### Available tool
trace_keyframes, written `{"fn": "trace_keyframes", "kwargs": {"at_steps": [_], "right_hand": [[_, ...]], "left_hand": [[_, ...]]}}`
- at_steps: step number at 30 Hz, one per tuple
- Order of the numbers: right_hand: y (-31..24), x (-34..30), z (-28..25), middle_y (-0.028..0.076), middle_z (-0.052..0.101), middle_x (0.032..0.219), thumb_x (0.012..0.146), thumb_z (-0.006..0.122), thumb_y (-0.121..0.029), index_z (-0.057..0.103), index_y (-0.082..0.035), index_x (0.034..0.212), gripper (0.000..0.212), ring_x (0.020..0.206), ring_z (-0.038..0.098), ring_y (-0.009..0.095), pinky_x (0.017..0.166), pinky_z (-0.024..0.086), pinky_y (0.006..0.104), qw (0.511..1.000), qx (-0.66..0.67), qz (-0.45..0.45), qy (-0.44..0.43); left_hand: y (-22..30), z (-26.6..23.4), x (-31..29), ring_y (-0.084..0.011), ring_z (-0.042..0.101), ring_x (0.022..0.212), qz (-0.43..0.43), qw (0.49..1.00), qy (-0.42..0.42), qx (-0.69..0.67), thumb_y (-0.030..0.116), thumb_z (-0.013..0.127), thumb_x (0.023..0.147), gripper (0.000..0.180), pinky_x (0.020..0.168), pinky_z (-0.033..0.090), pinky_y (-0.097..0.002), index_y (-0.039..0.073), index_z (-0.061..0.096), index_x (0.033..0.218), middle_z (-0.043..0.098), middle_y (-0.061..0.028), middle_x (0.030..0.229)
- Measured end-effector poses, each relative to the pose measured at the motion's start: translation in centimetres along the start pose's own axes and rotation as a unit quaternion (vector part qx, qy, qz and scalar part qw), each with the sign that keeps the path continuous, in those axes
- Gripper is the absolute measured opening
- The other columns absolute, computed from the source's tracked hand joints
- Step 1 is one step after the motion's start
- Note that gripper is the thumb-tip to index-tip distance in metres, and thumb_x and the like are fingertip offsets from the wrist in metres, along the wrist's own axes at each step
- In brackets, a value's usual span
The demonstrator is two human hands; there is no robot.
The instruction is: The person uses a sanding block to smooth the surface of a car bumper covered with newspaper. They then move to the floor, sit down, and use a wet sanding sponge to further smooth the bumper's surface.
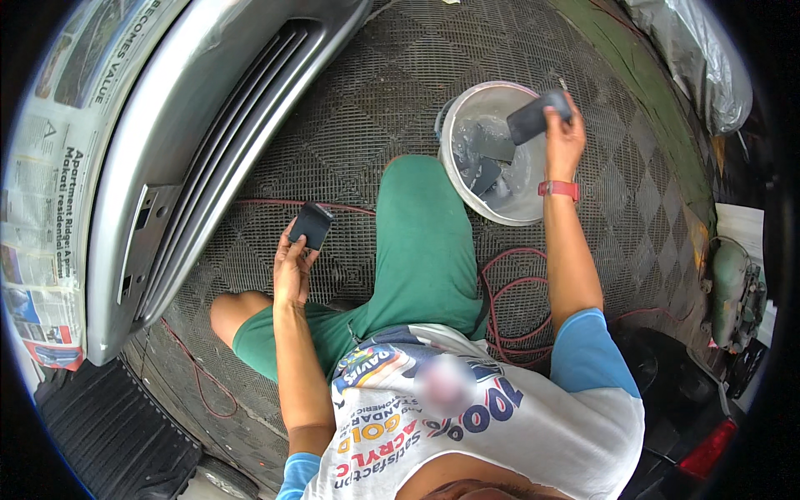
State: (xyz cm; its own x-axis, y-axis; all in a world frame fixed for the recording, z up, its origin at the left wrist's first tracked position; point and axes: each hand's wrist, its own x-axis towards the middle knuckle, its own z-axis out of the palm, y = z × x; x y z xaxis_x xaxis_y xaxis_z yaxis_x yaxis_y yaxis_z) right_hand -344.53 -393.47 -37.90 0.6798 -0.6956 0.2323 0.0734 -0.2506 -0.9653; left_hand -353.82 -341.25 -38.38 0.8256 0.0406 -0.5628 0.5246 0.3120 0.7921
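Note:
My left hand (292,265) pinches a small black piece of sandpaper (311,225), bent over, between fingers and thumb. It is held up near the silver-grey car bumper (242,125), not touching it. My right hand (563,125) grips a dark grey piece of sandpaper (530,119), slightly blurred, above the right rim of a whitish bucket (517,218). Inside the bucket, several dark sandpaper pieces (492,171) lie in what looks like shallow water. A red band circles my right wrist.
Newspaper sheets (50,200) cover the surface behind the bumper. A red hose (496,312) lies coiled by my knee on the dark grid-patterned floor mat (408,67). At the right stands a green tank-like machine (729,283); a plastic-covered object (700,62) is at the upper right.

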Motion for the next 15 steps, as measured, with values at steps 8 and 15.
{"fn": "trace_keyframes", "kwargs": {"at_steps": [8,15], "right_hand": [[-12.6,-4.6,9.1,0.016,0.062,0.121,0.104,0.060,-0.018,0.046,-0.009,0.147,0.046,0.090,0.073,0.036,0.083,0.063,0.0527,0.902,0.410,0.123,-0.064],[-9.7,-23.3,21.7,0.014,0.055,0.137,0.104,0.056,-0.029,0.044,-0.008,0.154,0.056,0.122,0.059,0.027,0.106,0.050,0.0407,0.821,0.241,0.234,-0.461]], "left_hand": [[1.2,0.3,-0.4,-0.0082,0.068,0.103,0.029,0.999,0.006,-0.032,0.012,0.060,0.104,0.045,0.088,0.062,-0.0239,0.005,0.055,0.148,0.068,-0.0022,0.124],[2.7,0.0,-1.1,-0.0076,0.068,0.100,0.061,0.997,0.013,-0.049,0.011,0.056,0.107,0.042,0.081,0.062,-0.0214,0.004,0.055,0.148,0.069,-0.0031,0.124]]}}
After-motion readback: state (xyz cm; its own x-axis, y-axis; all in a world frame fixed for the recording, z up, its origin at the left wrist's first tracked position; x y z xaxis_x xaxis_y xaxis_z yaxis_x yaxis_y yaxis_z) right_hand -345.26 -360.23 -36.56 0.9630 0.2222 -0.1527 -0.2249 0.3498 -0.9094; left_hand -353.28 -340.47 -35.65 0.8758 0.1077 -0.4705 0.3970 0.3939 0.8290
